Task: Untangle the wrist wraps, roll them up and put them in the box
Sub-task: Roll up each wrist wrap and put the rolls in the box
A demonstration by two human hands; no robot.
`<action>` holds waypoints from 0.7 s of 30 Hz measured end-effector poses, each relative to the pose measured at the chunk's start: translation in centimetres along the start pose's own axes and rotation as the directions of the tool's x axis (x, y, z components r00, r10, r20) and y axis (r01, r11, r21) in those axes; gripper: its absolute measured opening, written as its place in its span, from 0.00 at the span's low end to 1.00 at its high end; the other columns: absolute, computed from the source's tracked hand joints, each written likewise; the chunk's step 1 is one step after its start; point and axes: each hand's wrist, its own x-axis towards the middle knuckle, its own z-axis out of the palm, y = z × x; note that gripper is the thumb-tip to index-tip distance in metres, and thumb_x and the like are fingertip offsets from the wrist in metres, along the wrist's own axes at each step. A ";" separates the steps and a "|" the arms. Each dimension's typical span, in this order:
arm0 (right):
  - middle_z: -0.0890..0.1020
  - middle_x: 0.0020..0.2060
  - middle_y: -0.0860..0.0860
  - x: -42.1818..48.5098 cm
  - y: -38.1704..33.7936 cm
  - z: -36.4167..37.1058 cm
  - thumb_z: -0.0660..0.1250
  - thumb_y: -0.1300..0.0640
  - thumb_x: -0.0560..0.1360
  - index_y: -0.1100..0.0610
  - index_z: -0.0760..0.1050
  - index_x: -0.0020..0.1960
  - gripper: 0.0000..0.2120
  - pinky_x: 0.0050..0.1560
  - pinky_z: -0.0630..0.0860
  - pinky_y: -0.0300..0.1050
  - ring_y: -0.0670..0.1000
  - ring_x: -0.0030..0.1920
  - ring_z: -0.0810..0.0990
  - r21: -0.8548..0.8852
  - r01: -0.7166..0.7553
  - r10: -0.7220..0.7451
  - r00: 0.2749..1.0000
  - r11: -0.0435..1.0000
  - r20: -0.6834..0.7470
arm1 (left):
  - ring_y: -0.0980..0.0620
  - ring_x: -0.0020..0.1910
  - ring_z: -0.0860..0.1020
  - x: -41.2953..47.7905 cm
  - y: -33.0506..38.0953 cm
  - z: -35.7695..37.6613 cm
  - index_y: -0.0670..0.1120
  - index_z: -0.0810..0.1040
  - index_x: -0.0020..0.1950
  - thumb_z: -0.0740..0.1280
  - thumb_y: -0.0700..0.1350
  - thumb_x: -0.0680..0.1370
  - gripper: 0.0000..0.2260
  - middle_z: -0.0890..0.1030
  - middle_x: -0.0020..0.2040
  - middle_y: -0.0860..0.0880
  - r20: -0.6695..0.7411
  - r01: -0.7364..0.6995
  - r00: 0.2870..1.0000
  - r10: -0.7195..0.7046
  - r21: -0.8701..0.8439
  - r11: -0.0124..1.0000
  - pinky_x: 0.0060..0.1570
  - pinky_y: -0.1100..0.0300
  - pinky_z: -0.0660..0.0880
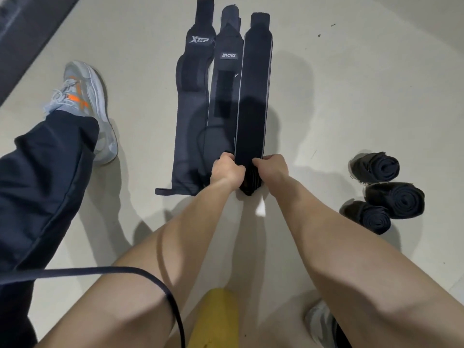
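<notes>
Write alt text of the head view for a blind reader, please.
Left hand and right hand grip the part-rolled near end of a long black wrap on the floor. Two flat wraps lie left of it, three rolled wraps right.

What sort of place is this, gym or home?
Probably a gym or workout room, not certain: a bare pale floor, a dark mat edge at far left, wrist wraps laid flat, three rolled ones, and a grey trainer.
</notes>
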 end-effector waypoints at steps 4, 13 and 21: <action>0.78 0.38 0.63 0.0 0.6 -0.6 0.67 0.58 0.78 0.68 0.77 0.46 0.11 0.44 0.76 0.50 0.54 0.40 0.75 0.032 0.029 -0.030 0.998 0.999 0.050 | 0.45 0.66 0.76 -0.6 0.0 0.4 0.50 0.71 0.75 0.66 0.45 0.81 0.22 0.75 0.70 0.48 0.041 -0.005 0.999 0.005 0.005 1.000 0.64 0.54 0.73; 0.85 0.41 0.53 -2.8 1.2 -5.4 0.64 0.60 0.81 0.56 0.81 0.44 0.09 0.43 0.81 0.46 0.53 0.40 0.83 0.282 0.049 -0.089 0.987 0.958 0.130 | 0.48 0.40 0.79 -3.6 1.2 0.3 0.42 0.82 0.49 0.68 0.46 0.80 0.08 0.82 0.40 0.48 0.129 0.002 0.991 0.031 -0.248 0.969 0.43 0.57 0.75; 0.85 0.48 0.61 -7.3 -0.1 -10.6 0.70 0.56 0.79 0.67 0.81 0.54 0.14 0.42 0.84 0.50 0.57 0.45 0.82 0.327 0.081 -0.114 0.990 0.942 0.083 | 0.51 0.40 0.82 -10.3 4.6 -2.9 0.43 0.83 0.55 0.70 0.48 0.81 0.09 0.85 0.44 0.49 0.291 -0.029 0.939 0.184 -0.465 0.885 0.43 0.60 0.78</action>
